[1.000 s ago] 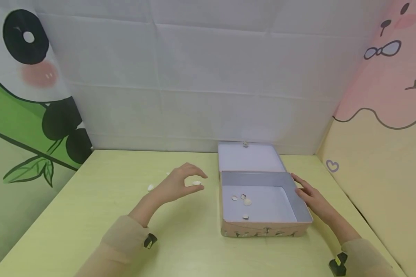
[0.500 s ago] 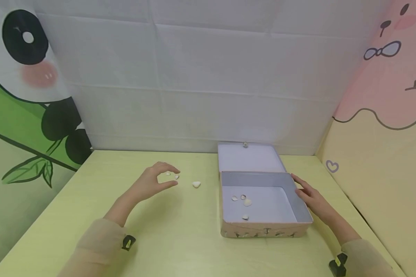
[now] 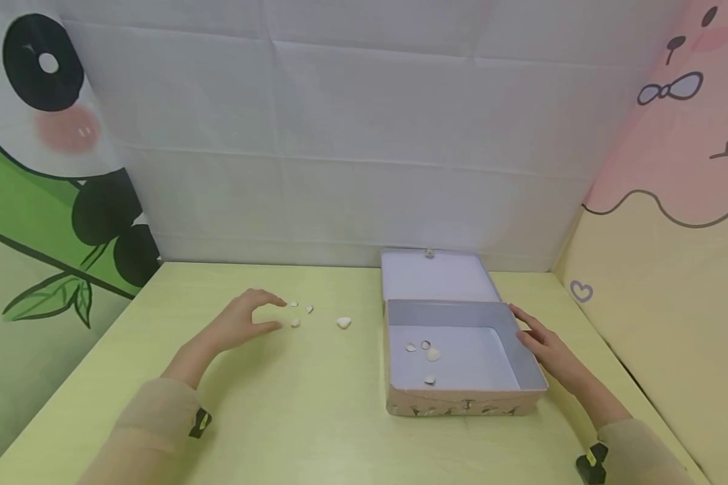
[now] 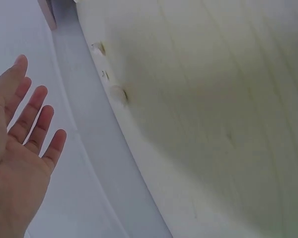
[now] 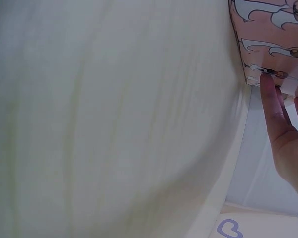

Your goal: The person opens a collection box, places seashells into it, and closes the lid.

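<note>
Left of the open box [image 3: 466, 403], toward the far side of the pale yellow desk [image 3: 321, 431], lie four small shell-like pieces: a near piece [image 3: 296, 323], a far piece [image 3: 294, 304] and a thin piece [image 3: 309, 309] loosely grouped, and a wider white piece [image 3: 344, 323] apart, nearer the box. Just beside the group is my left hand [image 3: 236, 322], its fingers [image 4: 30, 116] released, thumb and forefinger parted around nothing. My right hand [image 3: 546, 347] rests on the box's right wall, its fingers likewise released and extended, one fingertip touching the pink, printed outer surface. On the box's pale lilac floor lie four more pieces [image 3: 433, 353], three close together toward the left and one near the front wall. The lid [image 3: 439, 275] is folded back behind the box, with a metal catch [image 3: 429, 253] at its far edge. I wear beige sleeves [image 3: 152, 411] and a dark device [image 3: 200, 423] at each wrist. Beyond the desk hangs a creased white sheet [image 3: 364, 135], flanked by a panda-like face [image 3: 42, 84] on the left and a pink figure [image 3: 661, 155] with a bow on the right.
</note>
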`<state>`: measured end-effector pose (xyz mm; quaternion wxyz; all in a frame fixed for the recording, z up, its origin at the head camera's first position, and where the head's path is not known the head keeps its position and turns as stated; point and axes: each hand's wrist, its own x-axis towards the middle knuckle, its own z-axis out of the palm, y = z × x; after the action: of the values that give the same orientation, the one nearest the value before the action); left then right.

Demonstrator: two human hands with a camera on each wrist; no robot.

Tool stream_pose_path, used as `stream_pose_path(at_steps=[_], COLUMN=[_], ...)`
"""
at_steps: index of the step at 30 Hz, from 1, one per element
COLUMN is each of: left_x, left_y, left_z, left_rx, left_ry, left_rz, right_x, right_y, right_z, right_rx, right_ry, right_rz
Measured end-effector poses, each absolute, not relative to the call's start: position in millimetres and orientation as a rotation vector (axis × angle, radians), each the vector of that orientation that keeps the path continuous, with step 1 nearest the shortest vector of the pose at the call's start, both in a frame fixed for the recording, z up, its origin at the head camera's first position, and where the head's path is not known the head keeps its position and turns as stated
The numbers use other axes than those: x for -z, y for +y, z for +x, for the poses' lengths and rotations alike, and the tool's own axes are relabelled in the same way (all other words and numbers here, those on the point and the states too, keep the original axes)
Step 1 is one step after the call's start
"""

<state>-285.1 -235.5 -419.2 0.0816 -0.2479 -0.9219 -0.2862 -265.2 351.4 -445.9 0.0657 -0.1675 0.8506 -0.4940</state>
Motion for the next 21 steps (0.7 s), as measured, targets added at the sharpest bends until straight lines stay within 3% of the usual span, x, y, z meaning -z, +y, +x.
stream_pose_path(at_steps=[21], left_x=[441.2], left_y=[-267.9], left_z=[-299.2], left_rx=[0.736], left_ry=[-3.01], left_rz=[-0.689], right_x=[446.1], right_y=[351.7], right_z=[-264.7], right_rx=[1.48], right_ry=[2.578], right_rz=[-0.495])
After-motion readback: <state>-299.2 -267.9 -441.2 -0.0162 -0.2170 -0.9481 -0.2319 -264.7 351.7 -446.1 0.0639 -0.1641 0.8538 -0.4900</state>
